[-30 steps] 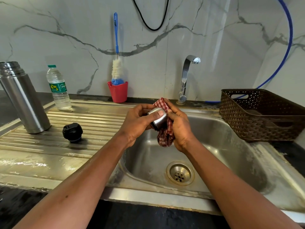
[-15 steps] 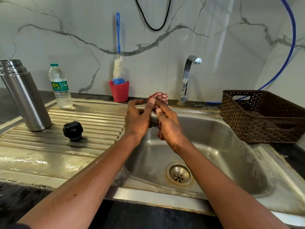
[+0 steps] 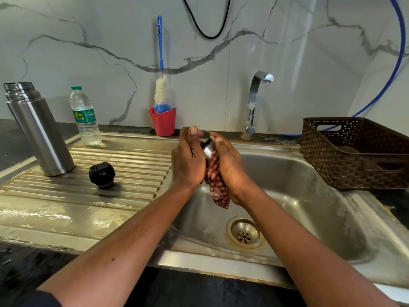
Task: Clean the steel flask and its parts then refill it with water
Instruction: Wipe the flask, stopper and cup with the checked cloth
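Note:
Over the sink's left rim, my left hand (image 3: 188, 161) grips the steel flask cup (image 3: 208, 149), which is mostly hidden between both hands. My right hand (image 3: 230, 171) presses a red checked cloth (image 3: 218, 188) against the cup, and the cloth's end hangs down below the hands. The uncapped steel flask (image 3: 38, 131) stands upright at the far left of the draining board. Its black stopper (image 3: 101, 175) rests on the ribs just right of it. A plastic water bottle (image 3: 85, 117) stands behind them.
The sink basin (image 3: 309, 196) with its drain (image 3: 244, 233) lies below my hands, and the tap (image 3: 254, 103) rises behind it, not running. A red cup (image 3: 163, 122) holds a bottle brush (image 3: 161, 89). A brown plastic basket (image 3: 354, 151) sits at the right. The draining board (image 3: 55, 213) is wet.
My hands have turned the cup and cloth: the cloth, bunched on top half a second ago, now hangs below the hands. The hands sit slightly lower than then.

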